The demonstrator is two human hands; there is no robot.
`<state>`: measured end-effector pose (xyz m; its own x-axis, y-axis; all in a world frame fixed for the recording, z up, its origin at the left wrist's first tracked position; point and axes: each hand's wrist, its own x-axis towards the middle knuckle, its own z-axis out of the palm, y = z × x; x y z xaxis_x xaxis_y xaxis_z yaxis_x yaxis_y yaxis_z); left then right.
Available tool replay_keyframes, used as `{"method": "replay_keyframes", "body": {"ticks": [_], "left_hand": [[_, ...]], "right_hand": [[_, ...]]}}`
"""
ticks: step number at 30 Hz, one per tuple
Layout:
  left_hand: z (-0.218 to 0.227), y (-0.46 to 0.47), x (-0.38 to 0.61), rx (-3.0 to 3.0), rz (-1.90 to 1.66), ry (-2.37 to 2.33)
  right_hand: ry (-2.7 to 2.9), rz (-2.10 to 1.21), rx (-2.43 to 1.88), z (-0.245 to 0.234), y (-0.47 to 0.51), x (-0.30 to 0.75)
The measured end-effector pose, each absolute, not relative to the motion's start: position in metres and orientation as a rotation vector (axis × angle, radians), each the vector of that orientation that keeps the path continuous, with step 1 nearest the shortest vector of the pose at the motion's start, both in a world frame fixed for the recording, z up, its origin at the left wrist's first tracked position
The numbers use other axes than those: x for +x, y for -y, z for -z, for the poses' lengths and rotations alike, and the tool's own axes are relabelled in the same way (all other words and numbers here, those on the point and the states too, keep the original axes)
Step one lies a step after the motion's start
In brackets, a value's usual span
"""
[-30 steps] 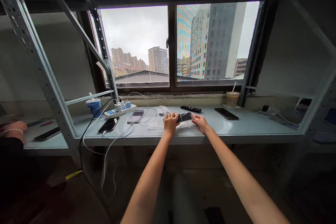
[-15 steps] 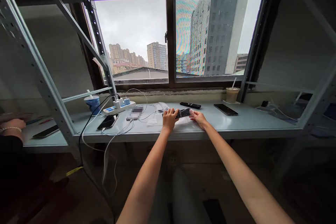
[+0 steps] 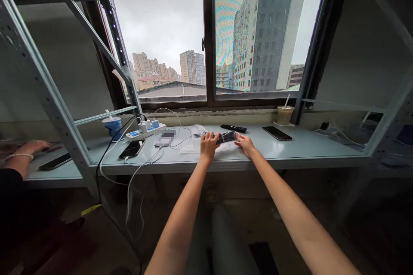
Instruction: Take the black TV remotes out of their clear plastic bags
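1. At the centre of the frame, two bare forearms reach up from the bottom edge to a pale shelf (image 3: pixel 306 150) under a wide window. Between the hands is a dark remote (image 3: pixel 226 137), low over the shelf. I cannot tell whether it touches the surface.
2. The left hand (image 3: pixel 208 145) is curled shut over the remote's left end. The right hand (image 3: pixel 247 145) is half open, with its thumb and fingertips pinching the right end.
3. Since a second ago the hands and the remote have barely shifted. Both grips are kept, so the remote has not been set down or passed to one hand. The whole scene sits slightly higher in the frame. At far left, a co-worker's hand (image 3: pixel 32 147) has stretched out flat.
4. The remote's long axis runs left to right, with the right end a touch higher in the frame. It is too small to tell which end is the front.
5. Just behind it lies a second remote (image 3: pixel 233 128). A phone (image 3: pixel 276 133) lies to the right, and a power strip (image 3: pixel 145 131) to the left.
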<state>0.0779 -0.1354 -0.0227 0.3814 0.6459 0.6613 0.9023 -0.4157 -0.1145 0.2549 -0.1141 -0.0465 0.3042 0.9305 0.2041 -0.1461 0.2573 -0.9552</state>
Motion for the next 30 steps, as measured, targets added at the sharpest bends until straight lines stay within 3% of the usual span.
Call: {"method": "replay_keyframes", "body": {"ticks": [30], "left_hand": [[0.0273, 0.1305, 0.0755, -2.129, 0.788, 1.499]], "right_hand": [[0.892, -0.882, -1.015, 0.0427, 0.1197, 0.2567]]}}
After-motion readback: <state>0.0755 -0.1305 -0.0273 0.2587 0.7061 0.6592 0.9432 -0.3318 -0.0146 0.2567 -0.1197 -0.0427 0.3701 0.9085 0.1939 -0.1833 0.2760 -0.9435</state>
